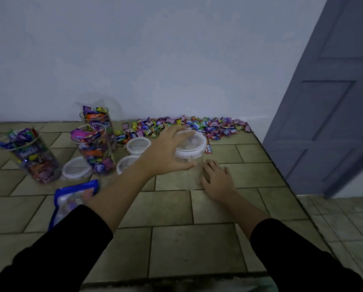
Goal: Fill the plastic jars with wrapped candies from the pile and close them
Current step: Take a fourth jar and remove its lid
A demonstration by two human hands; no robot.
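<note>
Jar (194, 168), empty and surely light, stands just before the candy pile (197, 125); left hand (168, 150) clasps its lid (197, 147), right hand (217, 180) presses straight fingers against its probably slippery wall, a sensible low hold.

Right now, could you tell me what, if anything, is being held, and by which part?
The left hand grips the empty jar by its white lid; the right hand lies flat beside its base, holding nothing.

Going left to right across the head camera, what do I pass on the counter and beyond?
In order: far-left filled jar → front filled jar → rear loose lid → empty jar → door.
</note>
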